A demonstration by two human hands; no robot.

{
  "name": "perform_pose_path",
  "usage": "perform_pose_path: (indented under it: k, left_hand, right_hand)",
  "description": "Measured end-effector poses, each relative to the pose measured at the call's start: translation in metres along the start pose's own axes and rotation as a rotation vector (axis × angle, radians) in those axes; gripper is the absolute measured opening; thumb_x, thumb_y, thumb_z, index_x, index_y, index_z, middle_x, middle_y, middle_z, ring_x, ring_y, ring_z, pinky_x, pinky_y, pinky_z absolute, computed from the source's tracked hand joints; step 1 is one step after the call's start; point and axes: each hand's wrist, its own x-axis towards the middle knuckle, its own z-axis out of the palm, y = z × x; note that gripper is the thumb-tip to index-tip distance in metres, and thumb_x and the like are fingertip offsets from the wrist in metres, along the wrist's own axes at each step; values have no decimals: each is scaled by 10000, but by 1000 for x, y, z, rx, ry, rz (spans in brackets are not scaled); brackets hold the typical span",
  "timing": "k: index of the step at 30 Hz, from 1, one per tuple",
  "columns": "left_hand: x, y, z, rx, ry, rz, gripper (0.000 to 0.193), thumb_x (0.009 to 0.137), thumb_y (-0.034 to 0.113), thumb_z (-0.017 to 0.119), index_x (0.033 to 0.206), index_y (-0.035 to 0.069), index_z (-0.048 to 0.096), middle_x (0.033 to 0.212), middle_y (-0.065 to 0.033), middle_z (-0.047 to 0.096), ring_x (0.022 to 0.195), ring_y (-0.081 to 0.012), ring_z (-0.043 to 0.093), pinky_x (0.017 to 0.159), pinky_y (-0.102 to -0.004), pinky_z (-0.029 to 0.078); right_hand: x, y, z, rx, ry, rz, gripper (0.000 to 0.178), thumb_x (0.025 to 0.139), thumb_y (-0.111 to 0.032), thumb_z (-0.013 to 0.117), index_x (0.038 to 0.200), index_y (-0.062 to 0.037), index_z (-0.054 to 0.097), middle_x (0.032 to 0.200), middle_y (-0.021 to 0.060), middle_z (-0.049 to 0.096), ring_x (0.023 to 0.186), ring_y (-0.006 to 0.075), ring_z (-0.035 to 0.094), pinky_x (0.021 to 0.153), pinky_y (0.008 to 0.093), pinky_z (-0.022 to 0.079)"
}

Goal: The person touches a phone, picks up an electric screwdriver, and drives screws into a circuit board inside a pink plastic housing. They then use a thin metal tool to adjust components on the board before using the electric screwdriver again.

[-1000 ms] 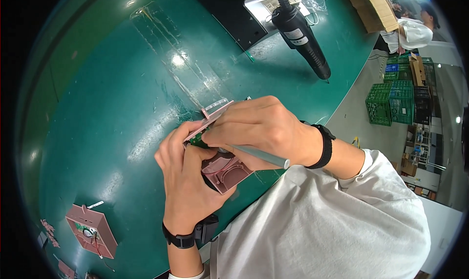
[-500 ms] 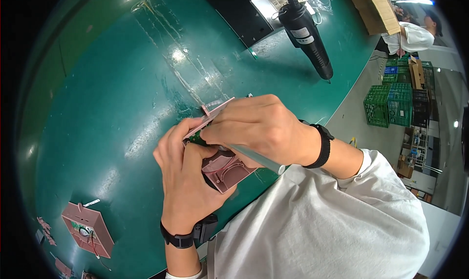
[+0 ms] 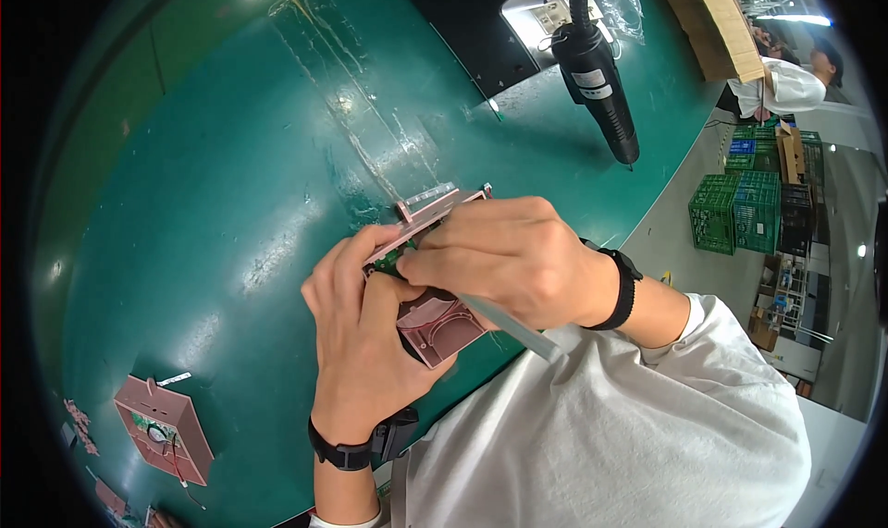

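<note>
A pink plastic housing [image 3: 449, 341] is held tilted over the green table in front of me. My left hand [image 3: 356, 352] wraps around its left side, thumb at the inner edge and fingers along the outer wall. Inside it, part of a green circuit board [image 3: 387, 259] shows between my fingers. My right hand [image 3: 523, 255] is closed over the open side, its fingertips at the board. A slim grey-green rod-shaped tool [image 3: 520, 328] sticks out below that hand, gripped in it. The tool's working end is hidden by my fingers.
Another pink housing [image 3: 190, 426] with a board and wires lies at the lower left. A black electric screwdriver [image 3: 606, 103] hangs at upper right, near a black case [image 3: 472, 33]. Beyond are a cardboard box [image 3: 712, 29], green crates [image 3: 735, 209] and another person [image 3: 786, 86].
Both hands and the housing appear slightly farther right and lower in view; the screwdriver and black case shift right too. The grip on the housing and the tool stays the same.
</note>
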Motion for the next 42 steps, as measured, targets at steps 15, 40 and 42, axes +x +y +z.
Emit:
perform_pose_path:
  k: [15, 40, 42]
  left_hand:
    - [-1, -2, 1, 2, 12, 24, 585, 634, 219, 986, 1040, 93, 582, 1521, -136, 505, 1362, -394, 477, 1132, -526, 374]
    - [0, -1, -1, -22, -20, 16, 625, 610, 197, 993, 1078, 100, 590, 1524, -156, 520, 1391, -381, 479, 1148, -548, 354]
    - [0, -1, -2, -20, -19, 13, 628, 611, 205, 1000, 1078, 98, 593, 1549, -163, 511, 1396, -384, 480, 1151, -549, 353]
  right_hand:
    - [-2, 1, 3, 12, 72, -33, 310, 672, 41, 808, 979, 56, 772, 930, 161, 765, 747, 292, 734, 651, 358, 611]
    - [0, 6, -10, 115, 77, 99, 142, 831, 19, 794, 970, 1, 777, 806, 110, 754, 656, 272, 721, 569, 363, 557]
    - [0, 6, -9, 120, 59, 106, 146, 831, 13, 801, 975, -4, 780, 814, 113, 759, 662, 283, 725, 571, 368, 560]
